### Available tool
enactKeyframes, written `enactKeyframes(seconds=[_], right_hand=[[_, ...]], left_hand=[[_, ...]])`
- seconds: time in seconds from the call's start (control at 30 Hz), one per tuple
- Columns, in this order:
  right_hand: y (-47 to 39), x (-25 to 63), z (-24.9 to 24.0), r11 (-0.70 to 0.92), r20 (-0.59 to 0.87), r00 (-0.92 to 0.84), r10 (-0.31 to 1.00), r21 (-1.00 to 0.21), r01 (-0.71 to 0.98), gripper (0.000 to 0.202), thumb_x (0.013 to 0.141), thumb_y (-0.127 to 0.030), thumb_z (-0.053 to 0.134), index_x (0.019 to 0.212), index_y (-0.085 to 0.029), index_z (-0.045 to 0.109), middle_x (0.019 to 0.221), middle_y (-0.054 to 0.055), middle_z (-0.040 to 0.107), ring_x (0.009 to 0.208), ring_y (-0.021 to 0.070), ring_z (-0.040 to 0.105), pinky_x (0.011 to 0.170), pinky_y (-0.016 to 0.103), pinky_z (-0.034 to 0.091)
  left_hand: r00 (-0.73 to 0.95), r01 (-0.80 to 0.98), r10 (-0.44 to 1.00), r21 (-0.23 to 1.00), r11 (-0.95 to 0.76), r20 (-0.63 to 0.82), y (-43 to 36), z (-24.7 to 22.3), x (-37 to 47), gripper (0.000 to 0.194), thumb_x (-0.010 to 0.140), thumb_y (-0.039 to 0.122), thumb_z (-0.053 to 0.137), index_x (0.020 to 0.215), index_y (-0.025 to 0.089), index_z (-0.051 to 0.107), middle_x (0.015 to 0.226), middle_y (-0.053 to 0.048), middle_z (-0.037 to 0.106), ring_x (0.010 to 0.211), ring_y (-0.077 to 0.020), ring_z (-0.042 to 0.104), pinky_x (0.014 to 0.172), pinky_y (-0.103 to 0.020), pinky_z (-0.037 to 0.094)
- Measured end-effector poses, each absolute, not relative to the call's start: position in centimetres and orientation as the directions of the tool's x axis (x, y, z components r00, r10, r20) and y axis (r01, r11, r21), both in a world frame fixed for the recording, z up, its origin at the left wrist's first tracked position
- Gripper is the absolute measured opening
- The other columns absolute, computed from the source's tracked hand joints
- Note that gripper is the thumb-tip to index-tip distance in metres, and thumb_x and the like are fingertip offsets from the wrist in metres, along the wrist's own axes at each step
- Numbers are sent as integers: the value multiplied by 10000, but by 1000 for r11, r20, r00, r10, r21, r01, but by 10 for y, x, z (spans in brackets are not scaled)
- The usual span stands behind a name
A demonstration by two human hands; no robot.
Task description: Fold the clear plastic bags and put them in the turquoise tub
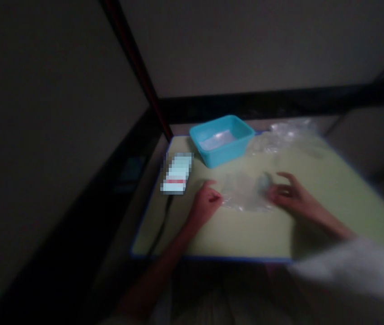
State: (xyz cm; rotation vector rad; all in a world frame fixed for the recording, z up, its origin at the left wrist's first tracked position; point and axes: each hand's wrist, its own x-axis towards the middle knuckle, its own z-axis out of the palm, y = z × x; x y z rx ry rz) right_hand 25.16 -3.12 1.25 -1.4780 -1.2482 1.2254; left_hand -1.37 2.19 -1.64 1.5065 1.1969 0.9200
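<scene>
In my head view, the bare left forearm (164, 271) and, to the right, a blurred pale fabric sleeve (354, 271) lie nearest to me. Beyond them is a pale yellow-green tabletop (239, 234) with a blue edge. My left hand (207, 201) has its fingertips pinched together on the left end of a thin, clear plastic sheet or bag (244, 192), which lies spread between my two hands. My right hand (289, 196) is at the other end, one finger raised and curved, the others curled in towards the plastic; blur keeps me from telling whether they grip it. A small greenish blur (264, 183) shows beside those fingertips, too indistinct to identify.

To the left I have a bright, flat rectangular device (177, 174), pixelated, with a red band; a dark cable (164, 219) runs from near it towards me. Farther back sits a turquoise rectangular plastic basin (227, 153) holding something whitish, and crumpled clear plastic (289, 133) lies to its right.
</scene>
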Motion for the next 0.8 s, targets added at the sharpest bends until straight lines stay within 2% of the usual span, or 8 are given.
enactKeyframes(seconds=[0.23,0.5,0.67,0.8], right_hand=[[-40,243,5,-63,-71,-25,997,-965,256,723,652,-545,691,1197,-271,304,778,-12,543,660,187,594,580,357,523],[-37,230,6,-77,-96,-63,993,-962,262,517,749,-451,603,1135,-264,315,857,-7,508,583,120,523,445,237,420],[-37,230,2,-2,-22,-48,999,-922,388,506,784,-425,557,1167,-222,295,846,17,534,565,144,541,451,272,432],[-38,228,4,27,9,-45,999,-910,414,537,775,-445,564,1173,-220,281,789,3,531,580,167,555,474,297,453]], left_hand=[[203,223,979,973,-63,17,19,-17,-11,505,654,14,582,1112,184,456,631,75,555,625,-109,597,656,-227,485],[184,215,983,975,-55,15,15,-16,-10,526,663,11,560,1144,181,434,651,73,542,616,-107,587,650,-228,475],[163,272,986,958,-88,44,13,-17,-10,534,678,21,566,1167,181,426,660,69,548,617,-101,577,647,-220,468],[149,292,987,951,-102,60,12,-18,-10,565,673,20,577,1186,189,414,661,67,556,614,-101,578,644,-219,464]])
